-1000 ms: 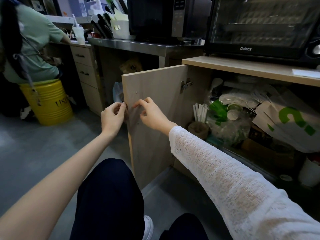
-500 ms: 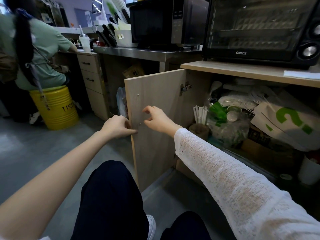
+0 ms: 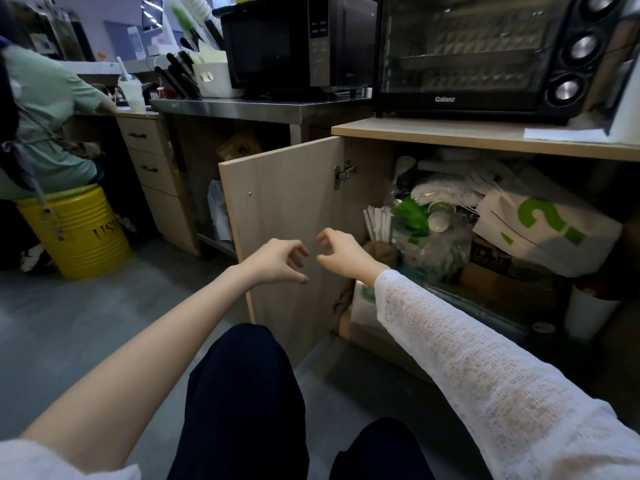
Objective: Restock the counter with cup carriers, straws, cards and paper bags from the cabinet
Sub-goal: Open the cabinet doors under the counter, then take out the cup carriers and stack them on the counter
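The wooden cabinet door (image 3: 287, 202) stands wide open. Inside the cabinet, wrapped straws (image 3: 377, 223) stand upright at the left. White paper bags with green print (image 3: 540, 230) lie stacked at the right, and clear plastic bags of cups and lids (image 3: 433, 237) fill the middle. My left hand (image 3: 277, 259) and my right hand (image 3: 341, 254) hover side by side in front of the door's lower half, fingers curled and apart, holding nothing. Neither touches the door.
A black Galanz oven (image 3: 485, 53) sits on the wooden counter (image 3: 450, 133) above the cabinet, with a microwave (image 3: 294, 43) on a steel table to the left. A person in a green shirt sits on a yellow drum (image 3: 79, 233) at far left. My knees fill the foreground.
Both hands have come off the door's edge and dropped lower, toward each other. The door has swung further open.
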`<state>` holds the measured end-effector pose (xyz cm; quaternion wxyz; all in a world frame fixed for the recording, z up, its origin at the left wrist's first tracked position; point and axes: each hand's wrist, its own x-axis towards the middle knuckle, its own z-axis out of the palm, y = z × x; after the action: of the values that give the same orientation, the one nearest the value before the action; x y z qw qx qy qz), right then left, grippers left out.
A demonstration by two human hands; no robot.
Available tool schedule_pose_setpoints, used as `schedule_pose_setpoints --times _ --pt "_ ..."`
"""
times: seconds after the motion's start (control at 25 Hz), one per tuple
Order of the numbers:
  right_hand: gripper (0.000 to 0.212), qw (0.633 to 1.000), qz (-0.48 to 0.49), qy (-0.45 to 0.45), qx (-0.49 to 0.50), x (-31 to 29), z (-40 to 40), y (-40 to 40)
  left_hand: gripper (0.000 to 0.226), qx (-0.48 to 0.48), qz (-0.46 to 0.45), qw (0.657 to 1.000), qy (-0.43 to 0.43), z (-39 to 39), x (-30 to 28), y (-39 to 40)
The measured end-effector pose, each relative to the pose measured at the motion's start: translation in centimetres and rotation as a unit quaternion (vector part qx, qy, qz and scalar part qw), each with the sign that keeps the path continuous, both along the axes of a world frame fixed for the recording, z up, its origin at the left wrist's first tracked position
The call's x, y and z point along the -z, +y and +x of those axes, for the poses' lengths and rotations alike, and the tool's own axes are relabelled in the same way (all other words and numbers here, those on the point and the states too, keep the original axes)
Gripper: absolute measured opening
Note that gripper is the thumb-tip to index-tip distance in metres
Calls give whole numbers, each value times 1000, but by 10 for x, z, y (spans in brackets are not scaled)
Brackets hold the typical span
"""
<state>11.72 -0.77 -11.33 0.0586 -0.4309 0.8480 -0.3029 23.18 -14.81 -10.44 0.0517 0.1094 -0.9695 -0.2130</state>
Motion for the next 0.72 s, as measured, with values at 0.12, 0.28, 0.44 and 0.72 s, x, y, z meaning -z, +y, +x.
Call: schedule_pose_setpoints --times 0.12,0.28,0.44,0.72 --pt "48 999 3 -15 29 4 -18 22 51 24 1 1000 6 -31 3 13" --pt "47 996 -4 -34 84 9 -45 55 50 65 -5 998 4 -74 8 33" --pt "43 990 2 -48 136 13 -71 80 50 101 8 995 1 -116 11 48" --pt "58 972 20 -99 212 50 -119 101 61 100 16 995 0 -195 36 51"
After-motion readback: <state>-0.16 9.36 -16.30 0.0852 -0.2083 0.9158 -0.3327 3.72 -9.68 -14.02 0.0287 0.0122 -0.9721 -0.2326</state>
